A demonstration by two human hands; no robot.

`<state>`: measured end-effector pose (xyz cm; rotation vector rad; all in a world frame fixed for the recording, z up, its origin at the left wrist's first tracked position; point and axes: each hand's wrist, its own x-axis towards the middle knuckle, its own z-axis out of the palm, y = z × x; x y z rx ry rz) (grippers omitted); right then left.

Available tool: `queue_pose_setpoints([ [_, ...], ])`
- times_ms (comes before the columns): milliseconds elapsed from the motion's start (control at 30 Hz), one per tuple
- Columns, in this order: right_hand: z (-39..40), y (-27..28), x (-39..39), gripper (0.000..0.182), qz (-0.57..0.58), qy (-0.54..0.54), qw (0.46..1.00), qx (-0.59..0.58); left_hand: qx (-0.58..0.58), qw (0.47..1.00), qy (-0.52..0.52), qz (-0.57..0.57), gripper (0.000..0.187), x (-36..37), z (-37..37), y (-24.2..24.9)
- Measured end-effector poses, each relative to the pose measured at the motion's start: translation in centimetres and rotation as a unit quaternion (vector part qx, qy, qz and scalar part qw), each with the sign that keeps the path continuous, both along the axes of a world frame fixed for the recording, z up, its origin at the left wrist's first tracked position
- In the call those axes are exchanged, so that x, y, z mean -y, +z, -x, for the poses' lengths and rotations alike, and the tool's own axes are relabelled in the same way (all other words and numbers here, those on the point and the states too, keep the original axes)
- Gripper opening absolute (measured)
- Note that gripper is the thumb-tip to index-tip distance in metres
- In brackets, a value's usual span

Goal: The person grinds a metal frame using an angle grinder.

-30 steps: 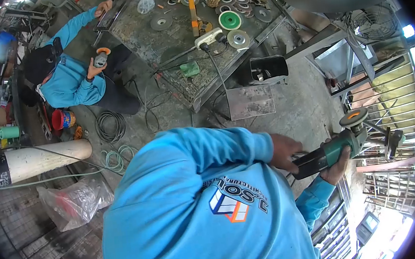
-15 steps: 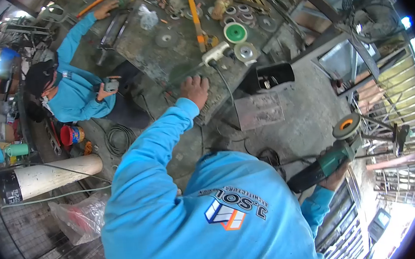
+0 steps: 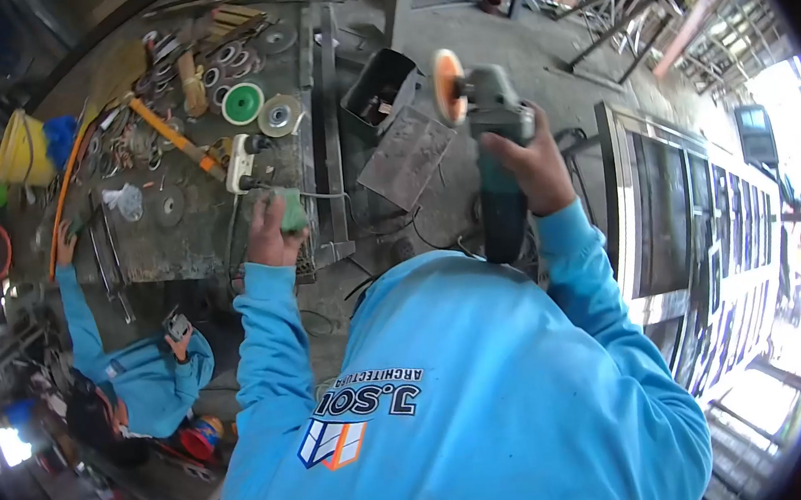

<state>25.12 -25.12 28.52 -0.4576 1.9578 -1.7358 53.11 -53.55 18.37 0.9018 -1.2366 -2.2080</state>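
My right hand (image 3: 535, 165) is wrapped round a dark green angle grinder (image 3: 502, 182), held upright in front of my chest. An orange-backed abrasive disc (image 3: 448, 86) sits on its head, facing left. My left hand (image 3: 271, 232) is closed on a small green block (image 3: 294, 210) at the near edge of the worktable (image 3: 146, 260). Just beyond that hand lies a white power strip (image 3: 239, 165) with a black plug in it. A green disc (image 3: 242, 103) and a metal-coloured disc (image 3: 281, 116) lie farther back on the table.
An open black box (image 3: 382, 93) and a metal sheet (image 3: 403, 158) are right of the table. Cables hang below them. A co-worker (image 3: 157, 379) at the left holds a grey device (image 3: 176, 326). A metal frame (image 3: 662, 215) stands at my right.
My view has turned to the right. My right hand has brought the grinder up and inward, from low at my side to before my chest. My left hand now holds the green block.
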Motion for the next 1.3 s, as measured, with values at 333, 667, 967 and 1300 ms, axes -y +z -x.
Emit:
queue_pose_setpoints([
  [333, -2.8, -1.4, 3.7, 0.098, -0.041, 0.068, 0.989, -0.122, -0.119, 0.992, 0.012, 0.032, 0.042, -3.8, 12.9, 4.5],
  [667, -3.0, -1.0, 3.2, 0.1, -0.077, 0.036, 0.989, -0.122, -0.216, 0.976, -0.028, 0.009, 0.042, -6.7, 14.7, 3.8],
  [967, -3.0, -1.4, 3.0, 0.1, -0.085, 0.032, 0.989, -0.118, -0.182, 0.975, -0.026, 0.122, 0.047, -7.2, 15.4, 4.6],
  [1300, -1.7, -2.0, 2.0, 0.1, -0.103, 0.002, 0.99, -0.098, -0.171, 0.979, -0.046, 0.099, 0.053, -6.3, 13.8, 4.2],
])
